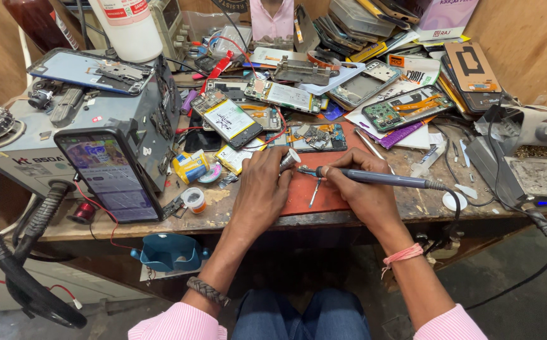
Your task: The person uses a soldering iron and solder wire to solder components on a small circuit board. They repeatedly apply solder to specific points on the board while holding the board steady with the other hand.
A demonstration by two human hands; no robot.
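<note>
Grasping a soldering iron [374, 179], the right hand [361, 189] works over the red mat [305, 192]; the left hand [262, 189] pinches a small silver tube [289, 160] on the tabletop [412, 204].

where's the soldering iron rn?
In the head view, the soldering iron is in the right hand, right of centre. Its tip points left over the red mat, close to the left hand.
</note>
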